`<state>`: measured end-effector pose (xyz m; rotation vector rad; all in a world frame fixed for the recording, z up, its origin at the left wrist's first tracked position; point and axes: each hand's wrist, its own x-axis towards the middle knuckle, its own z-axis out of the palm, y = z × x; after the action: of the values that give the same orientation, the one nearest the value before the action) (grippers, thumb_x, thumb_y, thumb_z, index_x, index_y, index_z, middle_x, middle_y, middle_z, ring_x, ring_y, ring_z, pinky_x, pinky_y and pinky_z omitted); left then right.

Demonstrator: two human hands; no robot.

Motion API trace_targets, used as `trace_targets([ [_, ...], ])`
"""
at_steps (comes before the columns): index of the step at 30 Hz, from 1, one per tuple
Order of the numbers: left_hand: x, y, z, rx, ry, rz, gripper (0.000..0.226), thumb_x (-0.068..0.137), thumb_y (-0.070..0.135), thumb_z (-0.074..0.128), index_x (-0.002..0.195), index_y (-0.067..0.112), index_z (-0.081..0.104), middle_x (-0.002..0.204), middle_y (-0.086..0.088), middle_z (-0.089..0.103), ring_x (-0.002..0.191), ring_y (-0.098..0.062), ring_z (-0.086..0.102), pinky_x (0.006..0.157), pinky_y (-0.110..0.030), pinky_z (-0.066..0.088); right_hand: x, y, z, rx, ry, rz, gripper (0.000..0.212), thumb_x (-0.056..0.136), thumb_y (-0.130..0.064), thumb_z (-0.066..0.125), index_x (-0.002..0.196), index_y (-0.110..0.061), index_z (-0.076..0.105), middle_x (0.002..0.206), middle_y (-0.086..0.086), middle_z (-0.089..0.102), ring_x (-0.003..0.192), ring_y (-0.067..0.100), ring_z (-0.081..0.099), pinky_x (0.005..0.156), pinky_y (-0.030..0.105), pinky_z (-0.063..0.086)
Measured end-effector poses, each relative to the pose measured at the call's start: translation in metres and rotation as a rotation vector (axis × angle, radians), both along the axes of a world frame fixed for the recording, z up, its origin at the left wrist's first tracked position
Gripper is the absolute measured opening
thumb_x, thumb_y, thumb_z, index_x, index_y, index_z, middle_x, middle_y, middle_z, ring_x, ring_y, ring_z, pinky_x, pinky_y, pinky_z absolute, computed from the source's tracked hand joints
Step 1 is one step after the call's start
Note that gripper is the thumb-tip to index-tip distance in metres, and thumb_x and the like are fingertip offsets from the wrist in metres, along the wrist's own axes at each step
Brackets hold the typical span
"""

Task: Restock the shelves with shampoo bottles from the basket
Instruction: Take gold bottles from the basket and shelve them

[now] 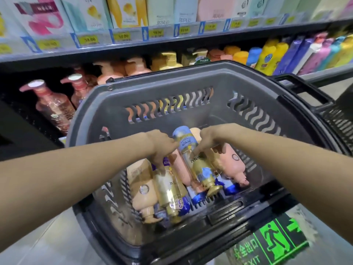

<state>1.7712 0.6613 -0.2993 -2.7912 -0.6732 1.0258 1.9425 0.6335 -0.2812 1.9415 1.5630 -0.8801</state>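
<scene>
A grey plastic basket stands in front of me and holds several pump bottles lying down. Both my hands are inside it. My right hand closes around a gold and blue shampoo bottle that lies on top, pump toward me. My left hand reaches down onto a clear gold shampoo bottle with a purple band; its fingers curl on the bottle's upper end. Peach and pink bottles lie beside these. The shelf stands behind the basket.
The lower shelf row holds pink pump bottles at left, peach and yellow ones in the middle, and blue, yellow and purple bottles at right. Boxed goods fill the upper shelf. A green exit sign marks the floor at the bottom right.
</scene>
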Motion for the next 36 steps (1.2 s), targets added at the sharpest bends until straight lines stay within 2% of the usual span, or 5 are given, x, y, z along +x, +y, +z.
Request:
trace_targets([
  [10,0.001,0.007,-0.017,-0.043,0.156,-0.085,0.073,0.083,0.053,0.07,0.143,0.023,0.041,0.137,-0.003,0.049,0.131,-0.025,0.039,0.09,-0.04,0.048,-0.02,-0.004,-0.032,0.074,-0.011,-0.092,0.061,0.06,-0.055,0.084,0.094,-0.016,0.052,0.082,0.003,0.061,0.069,0.023,0.061,0.069,0.032,0.053],
  [17,0.007,0.004,-0.017,0.004,0.198,-0.086,0.078,0.079,0.054,0.074,0.144,0.021,0.045,0.148,-0.004,0.032,0.136,-0.025,0.029,0.082,-0.036,0.044,-0.001,0.008,-0.013,0.265,-0.045,-0.06,0.048,0.051,-0.048,0.086,0.065,-0.015,0.054,0.066,-0.003,0.055,0.067,0.022,0.061,0.061,0.025,0.045],
  [25,0.006,0.004,-0.013,-0.019,0.192,-0.085,0.084,0.073,0.054,0.079,0.139,0.02,0.038,0.13,-0.004,0.054,0.118,-0.027,0.053,0.075,-0.037,0.042,0.006,0.003,-0.008,0.296,-0.048,0.101,0.068,0.064,-0.039,0.085,0.117,-0.016,0.049,0.108,0.005,0.059,0.088,0.025,0.056,0.07,0.031,0.044],
  [30,0.004,0.004,-0.011,-0.03,0.232,-0.058,0.082,0.07,0.057,0.08,0.14,0.032,0.046,0.137,-0.001,0.049,0.123,-0.026,0.053,0.088,-0.036,0.049,0.027,0.007,-0.007,0.418,-0.162,0.366,0.054,0.079,-0.037,0.074,0.124,-0.021,0.047,0.122,0.001,0.053,0.116,0.025,0.053,0.089,0.041,0.042],
  [36,0.003,0.012,-0.013,-0.029,0.217,-0.027,0.075,0.068,0.058,0.081,0.132,0.027,0.055,0.131,-0.001,0.052,0.119,-0.027,0.054,0.076,-0.034,0.041,0.041,0.007,-0.016,0.483,-0.268,0.487,0.062,0.09,-0.041,0.059,0.146,-0.04,0.033,0.138,0.005,0.036,0.127,0.028,0.033,0.102,0.048,0.03],
])
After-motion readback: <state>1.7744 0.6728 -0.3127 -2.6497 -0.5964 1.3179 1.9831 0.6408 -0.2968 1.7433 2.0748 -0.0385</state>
